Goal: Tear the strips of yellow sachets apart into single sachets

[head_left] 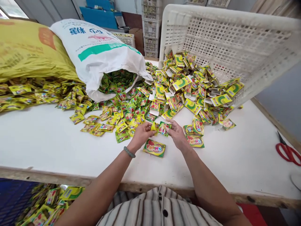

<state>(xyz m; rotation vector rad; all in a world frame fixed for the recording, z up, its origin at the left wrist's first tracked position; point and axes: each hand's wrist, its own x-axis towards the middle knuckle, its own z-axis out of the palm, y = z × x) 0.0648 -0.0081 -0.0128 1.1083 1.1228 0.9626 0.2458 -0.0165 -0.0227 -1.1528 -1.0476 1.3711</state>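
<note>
My left hand (141,134) and right hand (176,135) pinch small candy packets (162,128) between their fingertips, lying sideways between them, with a flat Twins box (154,147) just below.

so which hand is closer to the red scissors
Right. The right hand is at mid-table holding small sachets, on the side toward the red scissors by the table's right edge. The left hand sits further left, beyond the right hand.

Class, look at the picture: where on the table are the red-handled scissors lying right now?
The scissors lie at the far right edge of the white table in the head view, well apart from the sachet pile and below the tilted white crate.
</note>
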